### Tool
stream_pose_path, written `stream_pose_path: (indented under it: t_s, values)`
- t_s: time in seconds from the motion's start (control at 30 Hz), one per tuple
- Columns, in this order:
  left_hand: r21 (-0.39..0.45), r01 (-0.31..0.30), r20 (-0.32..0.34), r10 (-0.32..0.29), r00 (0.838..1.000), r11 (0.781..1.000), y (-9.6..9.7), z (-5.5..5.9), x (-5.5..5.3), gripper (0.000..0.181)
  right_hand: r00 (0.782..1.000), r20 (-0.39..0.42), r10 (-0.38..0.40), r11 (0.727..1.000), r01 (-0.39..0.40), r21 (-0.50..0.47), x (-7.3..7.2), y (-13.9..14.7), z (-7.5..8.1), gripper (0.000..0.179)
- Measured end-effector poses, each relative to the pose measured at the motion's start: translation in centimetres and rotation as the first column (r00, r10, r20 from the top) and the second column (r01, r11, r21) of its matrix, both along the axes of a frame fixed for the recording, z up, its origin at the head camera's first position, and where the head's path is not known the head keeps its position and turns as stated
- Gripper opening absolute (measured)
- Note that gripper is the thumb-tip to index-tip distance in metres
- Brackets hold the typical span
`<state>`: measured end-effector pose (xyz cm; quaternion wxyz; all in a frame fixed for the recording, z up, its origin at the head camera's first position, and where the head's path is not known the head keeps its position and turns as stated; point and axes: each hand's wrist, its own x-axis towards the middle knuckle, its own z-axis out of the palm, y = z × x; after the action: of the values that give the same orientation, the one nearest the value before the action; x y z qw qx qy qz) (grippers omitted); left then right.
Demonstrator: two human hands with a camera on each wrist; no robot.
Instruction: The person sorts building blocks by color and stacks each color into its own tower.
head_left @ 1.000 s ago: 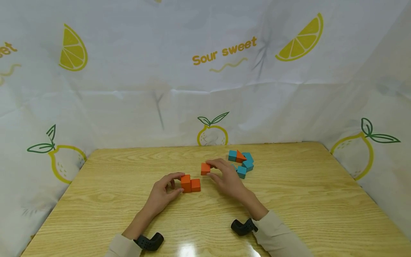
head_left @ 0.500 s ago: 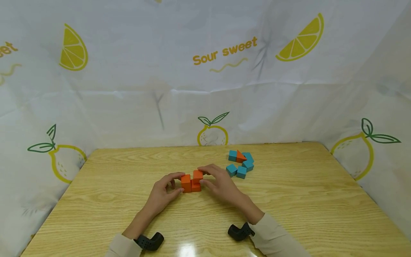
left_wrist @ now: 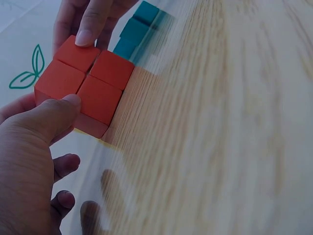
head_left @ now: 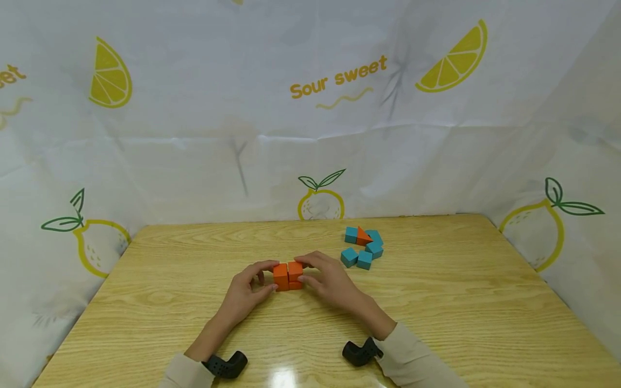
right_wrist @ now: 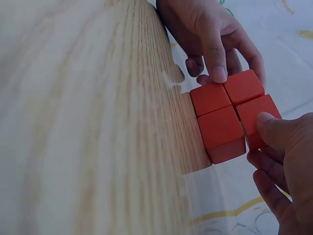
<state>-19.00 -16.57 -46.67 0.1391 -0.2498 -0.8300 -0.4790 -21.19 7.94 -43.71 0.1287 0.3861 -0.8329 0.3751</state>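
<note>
Four-square and close together, orange cubes form two short columns on the wooden table. My left hand (head_left: 246, 286) pinches the left column (head_left: 281, 277) front and back, its thumb at the seam between upper and lower cube. With thumb and fingers my right hand (head_left: 335, 283) grips the upper right cube (right_wrist: 257, 110), which sits over the lower right cube (right_wrist: 222, 132). A narrow gap shows between the upper right cube and its neighbours in the right wrist view. The left wrist view shows the front faces of both the upper left cube (left_wrist: 58, 78) and lower left cube (left_wrist: 100, 98).
Behind and right of my right hand lie several blue blocks (head_left: 365, 260) in a loose ring, with an orange triangular block (head_left: 363, 237) among them. A white lemon-print cloth (head_left: 218, 178) hangs along the table's (head_left: 194, 258) back edge and sides.
My right hand has carried an orange cube left and down from near the blue blocks onto the lower right cube. The left hand has stayed in place on the left column.
</note>
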Motion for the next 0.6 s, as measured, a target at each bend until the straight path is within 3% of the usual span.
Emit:
stream_pose_path:
  t_s: [0.6]
  values:
    - [-0.002,-0.003,0.004,0.003,1.0,1.0,-0.01,-0.11,-0.03,0.05,1.0,0.018,0.009,1.0,-0.01,0.011,-0.01,-0.09,-0.15,0.041]
